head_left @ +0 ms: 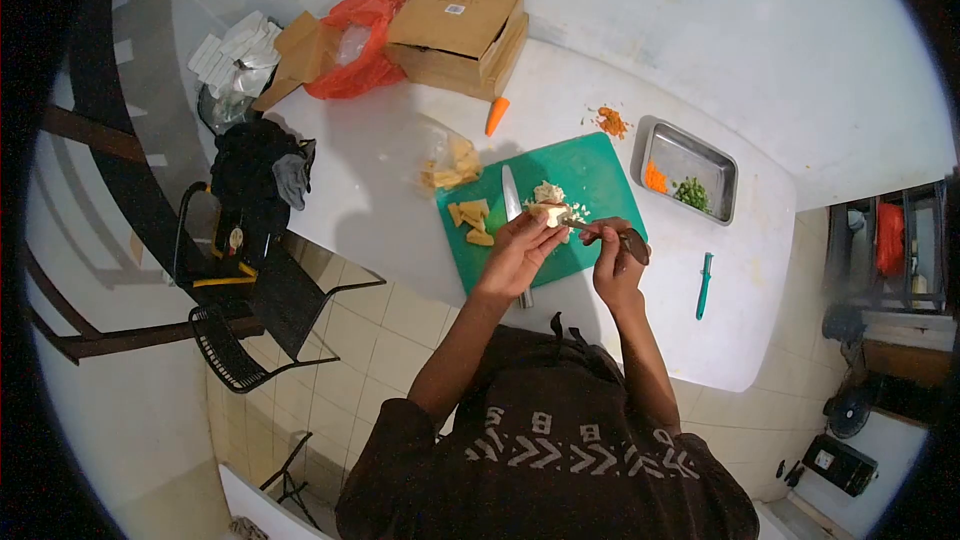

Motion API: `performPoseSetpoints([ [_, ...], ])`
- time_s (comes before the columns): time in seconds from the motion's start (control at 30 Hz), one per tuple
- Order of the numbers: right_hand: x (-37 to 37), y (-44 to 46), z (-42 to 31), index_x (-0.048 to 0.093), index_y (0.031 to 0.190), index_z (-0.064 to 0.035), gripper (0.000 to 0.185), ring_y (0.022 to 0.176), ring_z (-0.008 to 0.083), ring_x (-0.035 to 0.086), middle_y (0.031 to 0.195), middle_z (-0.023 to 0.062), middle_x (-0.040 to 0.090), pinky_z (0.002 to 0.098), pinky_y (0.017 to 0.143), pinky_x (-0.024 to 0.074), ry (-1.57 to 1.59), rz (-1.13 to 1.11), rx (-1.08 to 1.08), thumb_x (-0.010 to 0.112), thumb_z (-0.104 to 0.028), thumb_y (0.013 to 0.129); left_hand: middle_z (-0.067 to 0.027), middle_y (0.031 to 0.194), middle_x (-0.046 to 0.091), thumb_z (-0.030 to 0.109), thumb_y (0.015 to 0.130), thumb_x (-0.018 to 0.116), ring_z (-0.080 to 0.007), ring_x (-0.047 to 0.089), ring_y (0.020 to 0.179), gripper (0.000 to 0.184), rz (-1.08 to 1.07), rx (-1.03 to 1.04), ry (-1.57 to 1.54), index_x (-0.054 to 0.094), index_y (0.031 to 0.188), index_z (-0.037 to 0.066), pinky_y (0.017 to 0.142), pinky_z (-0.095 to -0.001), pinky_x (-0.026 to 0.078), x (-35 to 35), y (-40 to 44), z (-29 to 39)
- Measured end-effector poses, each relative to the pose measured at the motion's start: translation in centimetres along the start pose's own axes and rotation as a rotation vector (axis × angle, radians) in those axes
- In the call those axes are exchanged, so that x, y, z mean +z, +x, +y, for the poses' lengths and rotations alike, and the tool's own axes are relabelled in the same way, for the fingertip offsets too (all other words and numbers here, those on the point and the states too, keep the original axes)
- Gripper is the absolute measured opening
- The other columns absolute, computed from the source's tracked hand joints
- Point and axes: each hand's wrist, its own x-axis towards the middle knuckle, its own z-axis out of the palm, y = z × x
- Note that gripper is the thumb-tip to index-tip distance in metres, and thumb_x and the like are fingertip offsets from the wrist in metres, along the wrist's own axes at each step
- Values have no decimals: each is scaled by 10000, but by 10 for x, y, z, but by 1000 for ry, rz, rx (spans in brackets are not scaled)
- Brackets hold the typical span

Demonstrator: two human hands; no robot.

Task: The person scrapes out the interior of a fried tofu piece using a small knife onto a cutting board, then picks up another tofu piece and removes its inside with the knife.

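The left hand [520, 248] reached in over the near side of the board [592, 175], palm tipped up and fingers bent; its thumb and fingertips were clamped on a pale piece [549, 212], held above the middle of the board; the right hand [613, 258] came in over the board's near right corner, wrist bent and fingers curled; it was clamped on a thin tool [590, 228], with the tip at the pale piece; both arms reached over the table's [410, 225] near edge.

A pale heap [547, 192] lay on the board just past the left hand; the knife [510, 188] lay to the left of the heap, and the left hand hid its middle; yellow bits [474, 221] sat by the board's left edge; a clear bag [450, 164] lay at its far left corner.

The carrot [497, 116] lay near the boxes [455, 20] at the table's far edge; scraps [611, 121] lay near that edge too; the tray [690, 145] sat toward the table's far right corner, with orange and green bits in it; the peeler [706, 286] lay near the right edge.
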Motion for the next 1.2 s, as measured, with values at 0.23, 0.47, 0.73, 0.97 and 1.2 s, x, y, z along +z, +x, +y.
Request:
performPoseSetpoints([
  [0.23,1,5,-7,613,816,27,332,663,218,663,769,142,684,327,641,532,132,241,17,455,-138,1057,-68,1255,626,270,1020,608,-165,607,1104,321,-38,-3,110,601,1279,81,970,-349,524,-25,12,5],
  [0.47,7,-1,-6,624,862,34,293,679,224,669,770,147,684,321,651,535,87,126,7,473,-135,1048,-40,1110,623,344,1030,584,-173,597,1079,365,55,-69,-26,587,1283,80,952,-368,528,-22,15,-2],
  [0.73,11,-2,-11,625,889,18,217,653,236,693,772,137,699,322,620,541,12,84,-14,499,-96,1024,-40,1063,643,373,1039,552,-148,625,1026,352,10,19,-9,581,1264,103,957,-331,535,-28,16,-9],
  [0.97,11,0,-16,634,873,27,197,636,236,682,762,142,691,322,603,528,53,110,-17,516,-66,1001,-30,1207,678,291,1042,570,-135,647,1108,324,64,61,-15,579,1312,114,942,-303,542,-29,15,-6],
  [1.2,12,-2,-14,645,867,27,245,637,232,678,753,140,685,326,600,521,21,107,3,506,-102,1022,-120,1402,563,239,1062,517,-198,583,1232,425,-18,48,-28,472,1440,49,1062,-354,496,-29,11,-1],
])
